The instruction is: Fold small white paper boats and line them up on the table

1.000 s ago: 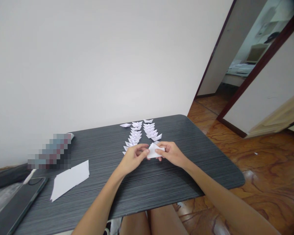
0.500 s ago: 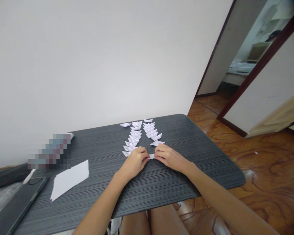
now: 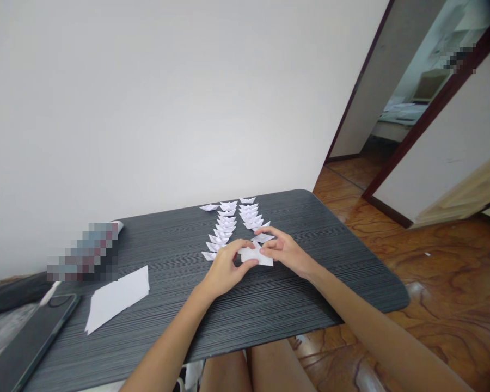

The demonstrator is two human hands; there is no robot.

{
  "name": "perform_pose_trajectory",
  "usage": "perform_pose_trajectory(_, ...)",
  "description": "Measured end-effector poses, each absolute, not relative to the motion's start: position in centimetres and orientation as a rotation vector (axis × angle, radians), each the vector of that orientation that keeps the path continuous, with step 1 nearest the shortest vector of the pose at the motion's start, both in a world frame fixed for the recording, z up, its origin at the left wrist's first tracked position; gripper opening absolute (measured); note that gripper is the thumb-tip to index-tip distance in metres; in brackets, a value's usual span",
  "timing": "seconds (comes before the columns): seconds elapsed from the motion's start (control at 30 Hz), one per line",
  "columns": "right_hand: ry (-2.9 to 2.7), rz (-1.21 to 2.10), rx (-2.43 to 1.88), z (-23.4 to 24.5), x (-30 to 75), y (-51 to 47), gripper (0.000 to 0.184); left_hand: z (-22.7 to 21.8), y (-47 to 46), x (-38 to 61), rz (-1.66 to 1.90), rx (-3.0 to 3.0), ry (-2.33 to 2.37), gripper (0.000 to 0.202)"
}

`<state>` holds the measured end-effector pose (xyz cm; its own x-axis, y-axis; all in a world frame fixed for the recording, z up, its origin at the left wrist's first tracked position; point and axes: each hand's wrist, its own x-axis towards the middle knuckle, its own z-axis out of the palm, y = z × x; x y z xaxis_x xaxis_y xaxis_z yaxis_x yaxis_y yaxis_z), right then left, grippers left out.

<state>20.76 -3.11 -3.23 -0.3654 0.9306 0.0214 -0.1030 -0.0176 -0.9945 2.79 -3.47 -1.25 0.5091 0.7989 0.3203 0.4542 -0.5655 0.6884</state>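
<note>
A small piece of folded white paper (image 3: 256, 255) is between my two hands, just above or on the dark tabletop. My left hand (image 3: 224, 268) pinches its left side, with the thumb in front and the fingers behind. My right hand (image 3: 289, 255) has its thumb and a finger on the paper's right part, its index finger raised and bent. Beyond the hands, folded paper boats stand in two rows, a left row (image 3: 222, 233) and a right row (image 3: 250, 213). One boat (image 3: 263, 238) lies right behind my right fingers, partly covered by them.
A stack of white paper sheets (image 3: 116, 299) lies on the left of the dark table (image 3: 167, 326). Left of it are a dark flat device (image 3: 35, 337) with a cable and a blurred-out package (image 3: 85, 250). A white wall (image 3: 167, 109) rises behind the table.
The paper was a narrow strip pinched close between both hands; now it shows a wider, opened face. The right fingers have loosened and spread, and my left thumb has moved onto the paper's front.
</note>
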Motion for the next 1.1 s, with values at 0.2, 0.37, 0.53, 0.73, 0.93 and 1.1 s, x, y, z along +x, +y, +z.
perform_pose_trajectory(0.2, -1.29, 1.569, -0.889, -3.3, 20.7, -3.1, 0.014, -1.3, -3.6, 3.0, 0.958, 2.148, 1.054, 0.021)
perform_pose_trajectory(0.37, -1.265, 1.553, -0.818, -2.9, 20.4, -3.5, 0.025, -1.6, -3.5, 3.0, 1.05, 2.012, 1.108, 0.022)
perform_pose_trajectory(0.53, -1.272, 1.436, -0.826, -2.8, 20.2, -3.6, 0.026, -1.5, -3.7, 2.9, 1.054, 2.141, 1.094, 0.026)
perform_pose_trajectory(0.73, -1.347, 1.404, -0.849, -2.8, 20.3, -3.8, 0.033, -1.8, -3.7, 2.7, 1.149, 2.422, 1.074, 0.026)
perform_pose_trajectory(0.93, -1.688, 0.919, -0.916, -2.7, 20.7, -3.9, 0.02, -1.7, -3.5, 2.5, 1.091, 2.463, 1.063, 0.024)
perform_pose_trajectory(1.1, -1.769, 0.729, -0.996, -2.3, 21.1, -3.7, 0.015, -1.6, -3.5, 2.7, 1.063, 2.41, 0.999, 0.023)
